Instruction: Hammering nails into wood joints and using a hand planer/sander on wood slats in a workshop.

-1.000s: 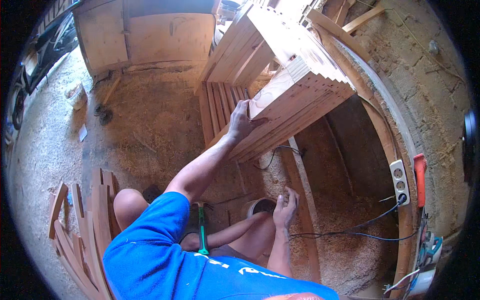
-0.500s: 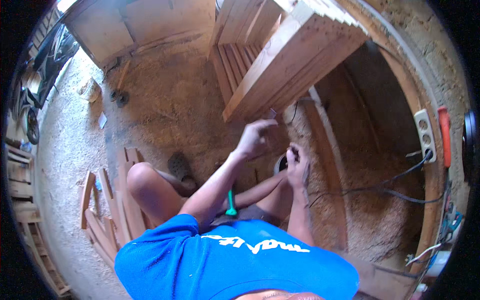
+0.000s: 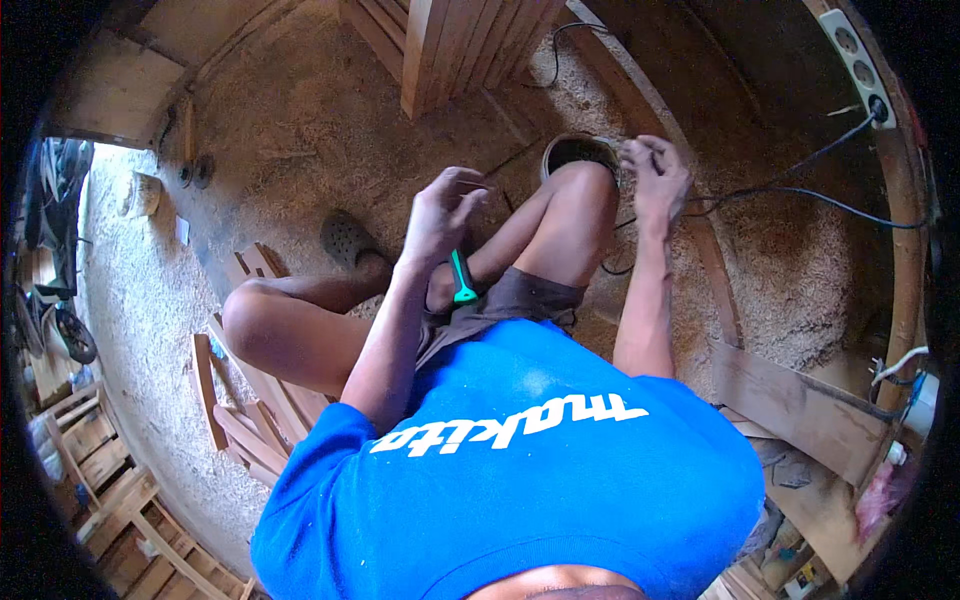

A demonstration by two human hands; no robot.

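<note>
Bucket (image 3: 578, 152) is a small round one with a dark inside, sitting on the sawdust floor (image 3: 300, 130) just past the person's right knee, only one of it in view. Right hand (image 3: 655, 178) hangs loosely curled right next to its rim, and I can't tell if it's pinching the black cable (image 3: 800, 192) there. Left hand (image 3: 440, 215) is half open over the knees holding nothing, with one green-handled tool (image 3: 461, 277) tucked between the legs below it.

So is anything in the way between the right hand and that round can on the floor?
Nothing visible is. The right hand hovers just beside the round can, close to its rim, with only bare sawdust floor between. The raised knee sits below the can, not between them.
</note>
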